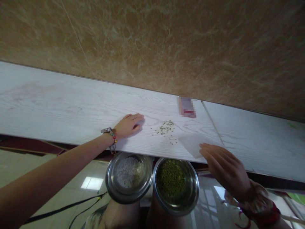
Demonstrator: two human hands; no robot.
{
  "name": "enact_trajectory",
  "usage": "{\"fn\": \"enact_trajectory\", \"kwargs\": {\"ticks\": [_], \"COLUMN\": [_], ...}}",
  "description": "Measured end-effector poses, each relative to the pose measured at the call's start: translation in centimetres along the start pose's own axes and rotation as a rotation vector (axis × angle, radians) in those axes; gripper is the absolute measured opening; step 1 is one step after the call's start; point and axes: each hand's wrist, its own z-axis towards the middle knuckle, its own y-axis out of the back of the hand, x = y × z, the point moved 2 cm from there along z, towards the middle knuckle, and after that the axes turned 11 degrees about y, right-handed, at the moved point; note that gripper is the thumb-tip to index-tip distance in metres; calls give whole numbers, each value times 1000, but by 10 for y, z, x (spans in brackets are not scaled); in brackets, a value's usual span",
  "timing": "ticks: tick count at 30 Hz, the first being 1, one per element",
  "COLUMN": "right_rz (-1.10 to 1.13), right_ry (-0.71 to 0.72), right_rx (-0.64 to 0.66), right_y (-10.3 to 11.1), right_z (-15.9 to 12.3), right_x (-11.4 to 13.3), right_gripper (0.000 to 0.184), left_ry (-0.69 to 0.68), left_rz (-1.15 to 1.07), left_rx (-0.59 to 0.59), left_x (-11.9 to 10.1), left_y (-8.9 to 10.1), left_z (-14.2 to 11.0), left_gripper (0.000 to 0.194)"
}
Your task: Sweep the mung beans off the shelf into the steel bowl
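Observation:
My left hand (130,125) lies flat on the white wooden tabletop (59,105), fingers stretched out, holding nothing. A small scatter of green beans (166,128) rests on the table just right of it. My right hand (224,167) hovers over the table's near edge, fingers extended and together, its tips touching a white sheet of paper (192,143). Two steel bowls sit on my lap below the table edge: the left bowl (129,177) holds white rice, the right bowl (175,186) holds green beans.
A brown marbled wall (166,44) rises behind the table. A small blurred pink and white object (187,107) lies at the table's back edge. A seam (212,122) splits the tabletop on the right. Black cables (71,206) run over the tiled floor.

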Motion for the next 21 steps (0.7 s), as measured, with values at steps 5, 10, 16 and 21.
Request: {"fn": "enact_trajectory", "kwargs": {"ticks": [5,10,16,21], "right_rz": [-32,9,-22,3], "right_ry": [-3,17,-19,19], "right_rx": [-8,6,5,22], "right_y": [-5,1,-3,0], "right_z": [1,-5,-3,-3], "right_x": [4,9,4,7], "right_gripper": [21,21,29,26], "left_ry": [-117,-210,-192,-158], "left_rz": [-18,-26,-11,-18], "left_rx": [14,30,41,29], "left_x": [-3,-7,-6,-3], "left_y": [1,3,1,-1], "left_z": [-3,-2,-1,-1], "left_gripper": [43,42,41,43]}}
